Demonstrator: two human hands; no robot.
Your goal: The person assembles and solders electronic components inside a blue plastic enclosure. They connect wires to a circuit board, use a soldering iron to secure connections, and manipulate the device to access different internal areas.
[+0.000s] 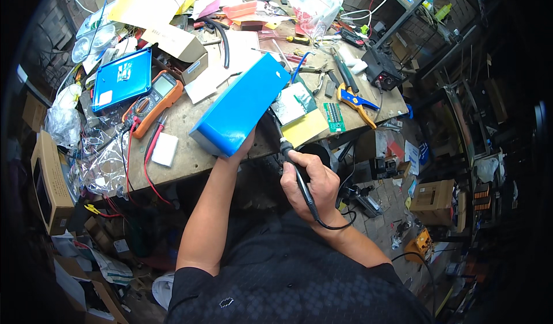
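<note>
Here, the big blue battery pack (242,106) lies slanted on the wooden workbench (190,157), and its near corner reaches almost to the front edge of the bench. My left hand (241,149) is under this near end; the pack hides my fingers, so I cannot tell if they grip it or only support it. My right hand (310,187) is just beside, in front of the bench edge, with the fingers closed around the black soldering iron (295,168). Its tip points up, close to the right side of the pack, and its cable curls around my wrist.

Right of the pack lie a yellow sheet (305,128) and a small green circuit board (333,117), near the edge. Further right are blue and yellow pliers (356,100). Left of the pack I see a white pad (165,149), an orange multimeter (153,102) with red leads hanging over the edge, and a smaller blue pack (122,79). The back of the bench is crowded with papers and tools; the only free surface is the strip between the white pad and the big pack.
</note>
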